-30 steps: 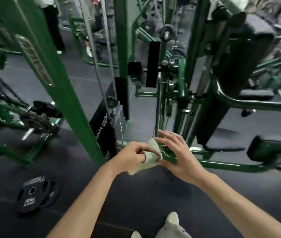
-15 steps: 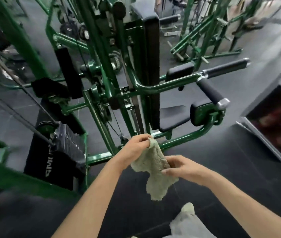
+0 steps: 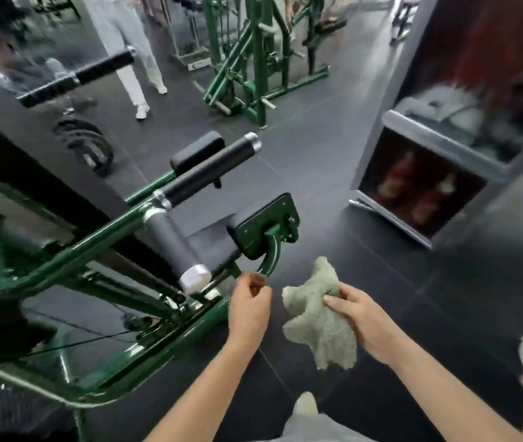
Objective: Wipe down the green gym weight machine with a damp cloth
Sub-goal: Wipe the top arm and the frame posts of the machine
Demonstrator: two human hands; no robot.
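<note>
The green weight machine (image 3: 94,247) fills the left side, with black foam handles (image 3: 170,247) and a green pad bracket (image 3: 265,226). A crumpled pale green cloth (image 3: 316,317) hangs in the air right of the machine's lower frame tube. My right hand (image 3: 365,319) grips the cloth at its right side. My left hand (image 3: 249,309) hovers just left of the cloth with its fingers curled, holding nothing, close to the curved green bracket arm.
A grey cabinet (image 3: 445,148) with red items inside stands at the right. Another green machine (image 3: 253,68) is at the back. A person's legs (image 3: 132,49) are on the dark floor behind. Black weight plates (image 3: 84,143) sit at the left.
The view swung right along the machine. My left hand let go of the cloth, which now hangs only from my right hand.
</note>
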